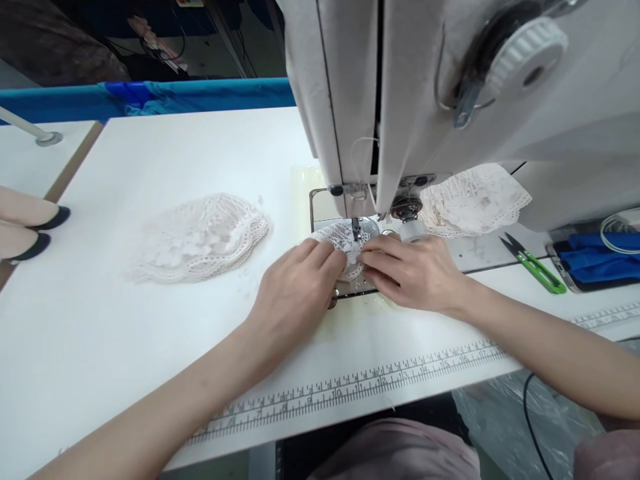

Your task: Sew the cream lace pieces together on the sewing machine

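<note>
Sewing machine [480,107] nearest, our left hand [297,287] and right hand [417,270] pinch white lace [330,233] between them, its far part under the presser foot [356,229].

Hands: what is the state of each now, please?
Left hand: curled over the lace; grip hidden.
Right hand: at the lace's edge; pinch cannot be told.

ok so left hand [300,280] and right hand [413,270] both on the lace [333,231] at the presser foot [356,231], lace pile [200,237] on the desk [175,160] to the left, green snips [539,268] near blue cloth [600,260]
</note>
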`<state>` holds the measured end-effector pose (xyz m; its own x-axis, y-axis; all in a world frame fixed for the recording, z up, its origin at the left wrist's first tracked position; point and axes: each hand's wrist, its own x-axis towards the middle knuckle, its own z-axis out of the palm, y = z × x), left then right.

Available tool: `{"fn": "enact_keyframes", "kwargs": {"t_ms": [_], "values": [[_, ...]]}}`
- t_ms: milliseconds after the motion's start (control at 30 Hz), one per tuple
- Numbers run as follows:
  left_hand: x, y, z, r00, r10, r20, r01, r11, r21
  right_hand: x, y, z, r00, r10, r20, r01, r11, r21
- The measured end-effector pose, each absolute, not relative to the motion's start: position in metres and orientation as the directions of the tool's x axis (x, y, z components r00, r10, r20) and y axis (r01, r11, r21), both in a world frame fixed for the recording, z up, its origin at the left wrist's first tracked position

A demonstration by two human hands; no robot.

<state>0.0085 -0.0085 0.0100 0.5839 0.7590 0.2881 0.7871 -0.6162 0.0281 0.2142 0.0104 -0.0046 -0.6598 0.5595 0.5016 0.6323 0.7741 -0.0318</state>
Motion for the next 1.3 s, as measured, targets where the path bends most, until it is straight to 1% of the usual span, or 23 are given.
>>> {"fn": "enact_keyframes", "kwargs": {"t_ms": [67,100,167,233,300,433,533,633,700,733,767,833,900,933,1000,1100,1300], "values": [[0.008,0.001,0.010,0.494,0.807,0.323,0.800,-0.568,0.195,0.214,0.013,-0.007,-0.619,0.588,0.521,0.657,0.751,-0.068],[0.008,0.005,0.012,0.440,0.840,0.318,0.797,-0.528,0.293,0.213,0.015,-0.008,-0.587,0.607,0.536,0.672,0.734,-0.096],[0.009,0.012,0.015,0.355,0.895,0.269,0.766,-0.444,0.465,0.213,0.018,-0.010,-0.514,0.647,0.564,0.704,0.693,-0.154],[0.009,0.018,0.017,0.336,0.918,0.210,0.713,-0.394,0.580,0.212,0.020,-0.011,-0.458,0.672,0.582,0.731,0.657,-0.184],[0.010,0.021,0.018,0.375,0.910,0.178,0.669,-0.398,0.628,0.211,0.021,-0.010,-0.437,0.685,0.582,0.755,0.632,-0.177],[0.009,0.025,0.017,0.471,0.869,0.150,0.635,-0.453,0.626,0.210,0.022,-0.009,-0.438,0.683,0.585,0.781,0.611,-0.130],[0.007,0.027,0.017,0.473,0.866,0.160,0.621,-0.457,0.637,0.209,0.022,-0.010,-0.439,0.691,0.574,0.788,0.603,-0.122],[0.006,0.029,0.017,0.464,0.875,0.136,0.618,-0.430,0.658,0.210,0.022,-0.010,-0.442,0.699,0.562,0.781,0.608,-0.143],[0.004,0.028,0.015,0.507,0.848,0.156,0.614,-0.482,0.625,0.211,0.020,-0.010,-0.461,0.691,0.557,0.758,0.632,-0.157],[0.004,0.027,0.014,0.536,0.823,0.186,0.616,-0.533,0.580,0.211,0.019,-0.009,-0.482,0.684,0.548,0.744,0.649,-0.155],[0.003,0.024,0.012,0.565,0.792,0.231,0.624,-0.593,0.509,0.212,0.017,-0.008,-0.512,0.671,0.537,0.729,0.669,-0.141],[0.003,0.016,0.008,0.623,0.708,0.333,0.645,-0.705,0.294,0.213,0.014,-0.006,-0.582,0.624,0.521,0.700,0.710,-0.068],[0.004,0.007,0.005,0.686,0.607,0.402,0.648,-0.760,0.042,0.215,0.011,-0.005,-0.637,0.556,0.533,0.675,0.737,0.038],[0.005,0.002,0.004,0.706,0.568,0.422,0.645,-0.762,-0.054,0.215,0.010,-0.005,-0.653,0.521,0.549,0.665,0.742,0.086],[0.007,-0.006,0.005,0.731,0.530,0.430,0.643,-0.747,-0.172,0.215,0.008,-0.005,-0.665,0.466,0.583,0.652,0.743,0.149],[0.007,-0.012,0.006,0.745,0.526,0.411,0.643,-0.731,-0.229,0.215,0.007,-0.005,-0.669,0.448,0.594,0.651,0.739,0.176],[0.006,-0.010,0.006,0.753,0.540,0.377,0.639,-0.738,-0.219,0.214,0.007,-0.004,-0.673,0.444,0.592,0.648,0.739,0.184]]}}
